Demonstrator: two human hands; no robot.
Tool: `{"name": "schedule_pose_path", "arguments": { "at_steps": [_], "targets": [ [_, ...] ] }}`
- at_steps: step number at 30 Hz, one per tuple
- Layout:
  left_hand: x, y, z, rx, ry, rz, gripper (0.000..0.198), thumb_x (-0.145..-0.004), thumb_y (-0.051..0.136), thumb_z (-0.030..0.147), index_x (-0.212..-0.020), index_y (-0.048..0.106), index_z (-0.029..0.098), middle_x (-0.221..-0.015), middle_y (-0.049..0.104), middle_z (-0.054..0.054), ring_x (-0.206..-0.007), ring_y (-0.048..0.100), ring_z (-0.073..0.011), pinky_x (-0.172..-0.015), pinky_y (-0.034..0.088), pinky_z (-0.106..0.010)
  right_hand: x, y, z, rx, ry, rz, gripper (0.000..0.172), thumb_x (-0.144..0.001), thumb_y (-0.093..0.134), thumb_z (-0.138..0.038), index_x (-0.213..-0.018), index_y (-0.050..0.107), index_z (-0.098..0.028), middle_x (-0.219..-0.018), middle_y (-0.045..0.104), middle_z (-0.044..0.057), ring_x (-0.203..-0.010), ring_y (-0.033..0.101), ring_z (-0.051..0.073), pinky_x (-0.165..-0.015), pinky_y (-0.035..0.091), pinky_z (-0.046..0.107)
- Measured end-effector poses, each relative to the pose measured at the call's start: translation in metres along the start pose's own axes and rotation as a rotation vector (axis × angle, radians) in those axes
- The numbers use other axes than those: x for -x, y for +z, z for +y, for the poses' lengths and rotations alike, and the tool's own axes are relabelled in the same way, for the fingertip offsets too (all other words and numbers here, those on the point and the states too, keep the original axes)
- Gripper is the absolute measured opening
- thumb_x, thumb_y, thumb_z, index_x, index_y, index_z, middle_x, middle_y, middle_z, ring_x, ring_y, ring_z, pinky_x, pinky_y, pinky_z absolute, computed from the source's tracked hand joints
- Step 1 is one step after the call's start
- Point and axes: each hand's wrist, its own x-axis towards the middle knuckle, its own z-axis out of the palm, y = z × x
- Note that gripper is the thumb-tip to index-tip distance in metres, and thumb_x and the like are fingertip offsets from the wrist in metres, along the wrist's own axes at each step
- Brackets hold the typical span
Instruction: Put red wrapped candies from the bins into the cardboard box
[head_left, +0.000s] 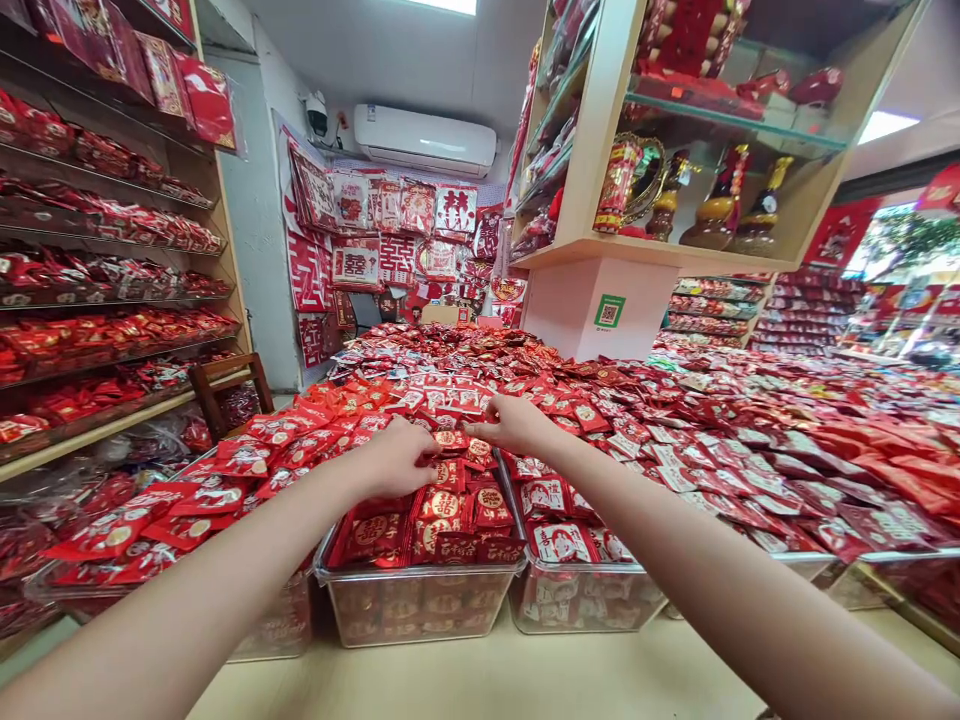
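Over a clear plastic bin (420, 605) of red candy packets with gold print (439, 505), both my hands are at work close together. My left hand (397, 458) reaches in from the left, its fingers curled and thumb near the index fingertip, at the packets. Facing it, my right hand (521, 425) lies above the bin's far right part, fingers bent down and drawn together at the packets. What sits between the fingertips of either hand is too small to make out. The packets in this bin lie in fairly even rows.
A neighbouring clear bin (577, 600) on the right holds red and white packets (561, 543). More bins with heaped red packets (240, 458) stand left and behind. A cabinet on a pillar (559, 305) rises at the right, stocked shelves (105, 225) at the left.
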Motion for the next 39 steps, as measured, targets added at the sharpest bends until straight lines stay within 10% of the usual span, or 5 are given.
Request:
{"name": "schedule_pose_path", "arguments": {
  "at_steps": [15, 25, 39],
  "targets": [
    [-0.008, 0.009, 0.011, -0.039, -0.001, -0.066, 0.034, -0.084, 0.049, 0.029, -0.117, 0.047, 0.022, -0.131, 0.043, -0.007, -0.116, 0.042, -0.0262, -0.094, 0.033, -0.052, 0.034, 0.012, -0.011, -0.142, -0.473, -0.282, 0.029, -0.068, 0.059, -0.047, -0.083, 0.067, -0.022, -0.073, 0.066, 0.000, -0.065, 0.055, 0.012, -0.057, 0.037, 0.020],
    [-0.010, 0.009, 0.011, 0.019, -0.044, -0.065, 0.040, -0.084, 0.049, 0.031, -0.122, 0.043, 0.021, -0.134, 0.040, -0.008, -0.119, 0.040, -0.0278, -0.096, 0.030, -0.054, 0.000, 0.015, 0.005, 0.017, -0.056, -0.098, 0.043, -0.075, 0.050, -0.047, -0.097, 0.063, -0.013, -0.094, 0.064, 0.017, -0.087, 0.058, 0.028, -0.068, 0.042, 0.034],
    [-0.020, 0.009, 0.011, 0.028, -0.027, -0.056, 0.029, -0.083, 0.050, 0.029, -0.110, 0.052, 0.018, -0.115, 0.055, -0.007, -0.098, 0.055, -0.0210, -0.082, 0.046, -0.044, -0.018, 0.003, 0.032, -0.120, -0.155, -0.174, 0.028, -0.066, 0.062, -0.024, -0.093, 0.062, -0.016, -0.087, 0.065, 0.005, -0.076, 0.058, 0.016, -0.062, 0.042, 0.023]
  ]
}}
